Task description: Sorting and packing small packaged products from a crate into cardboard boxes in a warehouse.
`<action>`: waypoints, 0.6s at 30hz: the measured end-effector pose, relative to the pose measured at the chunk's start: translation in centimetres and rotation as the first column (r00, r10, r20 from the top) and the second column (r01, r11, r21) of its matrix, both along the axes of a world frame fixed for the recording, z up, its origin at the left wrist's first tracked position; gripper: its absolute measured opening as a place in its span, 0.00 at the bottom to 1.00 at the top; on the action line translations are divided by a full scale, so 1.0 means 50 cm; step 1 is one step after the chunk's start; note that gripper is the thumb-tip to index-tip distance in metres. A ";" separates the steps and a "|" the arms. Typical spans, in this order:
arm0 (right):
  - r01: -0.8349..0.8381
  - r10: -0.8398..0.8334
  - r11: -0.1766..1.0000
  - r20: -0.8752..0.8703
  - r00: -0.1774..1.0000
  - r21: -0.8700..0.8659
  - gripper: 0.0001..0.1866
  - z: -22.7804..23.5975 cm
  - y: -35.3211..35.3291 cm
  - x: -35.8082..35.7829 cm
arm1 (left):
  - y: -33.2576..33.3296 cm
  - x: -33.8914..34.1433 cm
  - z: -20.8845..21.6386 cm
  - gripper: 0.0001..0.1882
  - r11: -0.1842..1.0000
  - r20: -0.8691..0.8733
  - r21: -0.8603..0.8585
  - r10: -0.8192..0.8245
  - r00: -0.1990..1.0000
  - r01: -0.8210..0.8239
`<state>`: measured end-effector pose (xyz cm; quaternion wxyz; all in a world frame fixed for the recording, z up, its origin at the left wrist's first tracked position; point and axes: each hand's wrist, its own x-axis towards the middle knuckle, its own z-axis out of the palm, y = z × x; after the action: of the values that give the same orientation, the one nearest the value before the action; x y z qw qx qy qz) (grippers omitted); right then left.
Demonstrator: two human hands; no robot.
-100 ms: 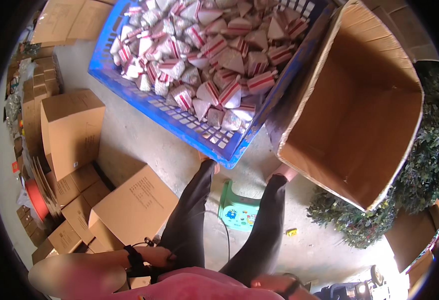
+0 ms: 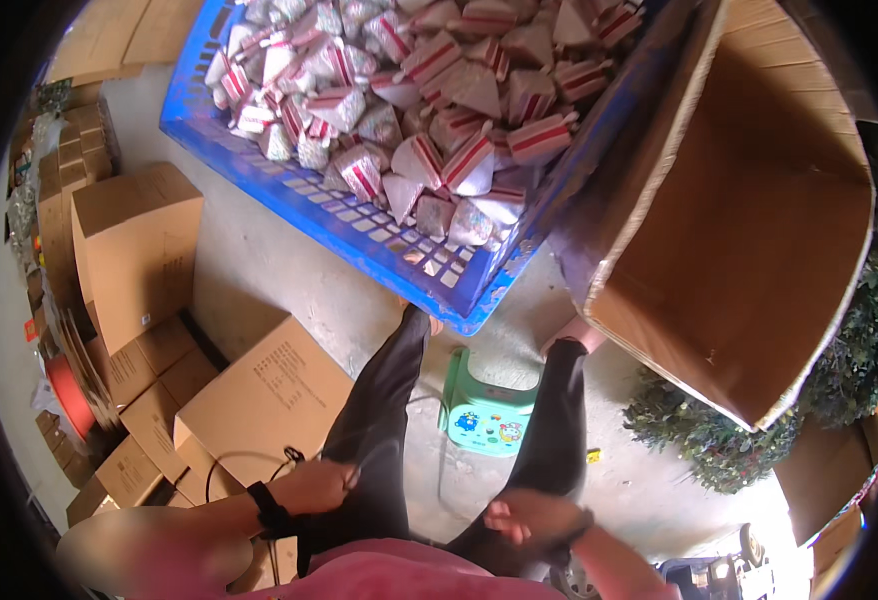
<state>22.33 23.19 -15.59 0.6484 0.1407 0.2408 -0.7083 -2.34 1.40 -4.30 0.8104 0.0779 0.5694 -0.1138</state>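
Observation:
My left hand (image 2: 315, 487), a black band at its wrist, is closed in front of my left thigh. Whatever its fingers grip is too small to make out. A thin black cord (image 2: 221, 458) loops beside that wrist. Over my right thigh is my right hand (image 2: 537, 518), slightly blurred, its fingers loosely bent and apart with nothing visible in them. Ahead of my feet stands a blue plastic crate (image 2: 319, 222), heaped with white wedge-shaped packets (image 2: 419, 160) striped in red. Neither hand touches the crate.
A tall open carton (image 2: 749, 240) stands right of the crate, its visible inside bare. Between my legs is a green child's stool (image 2: 469, 425). Closed cartons (image 2: 269, 400) are piled at left, near a red roll (image 2: 67, 392). Leafy artificial greenery (image 2: 709, 440) lies at right.
My right hand has come up and inward from the lower edge to over my right thigh. My left hand has risen slightly. The view has shifted a little.

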 end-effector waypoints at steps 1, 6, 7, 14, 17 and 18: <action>0.002 0.022 0.984 -0.134 0.991 0.181 0.16 -0.068 -0.026 -0.022 | -0.008 0.000 -0.027 0.04 0.979 -0.263 0.198 0.016 0.965 0.038; 0.021 0.553 0.591 -0.424 0.717 0.806 0.14 -0.413 -0.133 -0.044 | -0.005 -0.021 -0.167 0.04 0.762 -0.653 0.533 0.094 0.751 0.368; 0.056 0.586 0.457 -0.348 0.732 0.888 0.14 -0.463 -0.153 -0.034 | -0.009 -0.019 -0.185 0.04 0.763 -0.662 0.528 0.096 0.743 0.373; 0.035 0.552 0.591 -0.436 0.711 0.806 0.24 -0.756 -0.247 0.184 | -0.025 -0.037 -0.273 0.07 0.646 -0.768 0.564 0.180 0.615 0.515; -0.008 0.564 0.623 -0.442 0.697 0.782 0.23 -0.790 -0.237 0.188 | -0.029 -0.062 -0.306 0.08 0.563 -0.806 0.585 0.326 0.494 0.583; -0.019 0.569 0.620 -0.433 0.699 0.785 0.22 -0.812 -0.220 0.169 | -0.020 -0.069 -0.328 0.09 0.527 -0.796 0.605 0.375 0.476 0.597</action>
<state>30.76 12.17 -56.17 0.5248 0.0881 0.7314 -0.4264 -5.77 0.43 -20.67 0.2430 0.4312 0.8643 0.0896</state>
